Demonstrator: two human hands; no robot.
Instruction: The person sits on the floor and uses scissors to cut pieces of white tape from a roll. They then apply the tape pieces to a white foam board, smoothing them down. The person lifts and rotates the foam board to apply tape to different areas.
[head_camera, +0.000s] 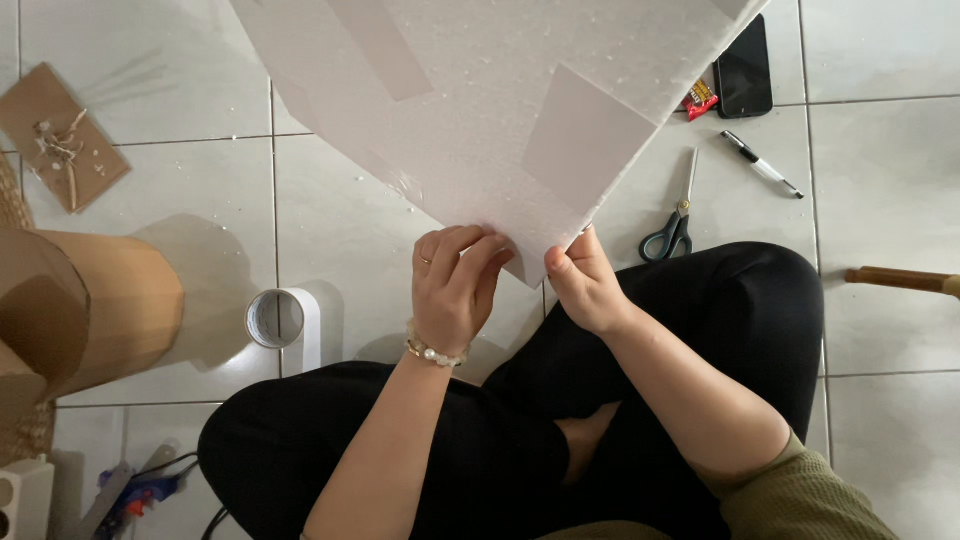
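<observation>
We sit cross-legged on the tiled floor (350, 220) with the near corner of a big white foam sheet (480, 110) held above our knees, so both hands can work that corner. Our left hand (455, 290) curls its fingers over the tip while our right hand (585, 285) pinches the edge beside it. Scissors (672, 232), a pen (762, 165) and a roll of tape (282, 318) lie on the floor within reach.

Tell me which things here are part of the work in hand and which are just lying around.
In hand: white foam sheet, pinched at its corner by the left hand and right hand.

Lying about: scissors, marker pen, black phone, tape roll, cardboard roll, glue gun.
</observation>
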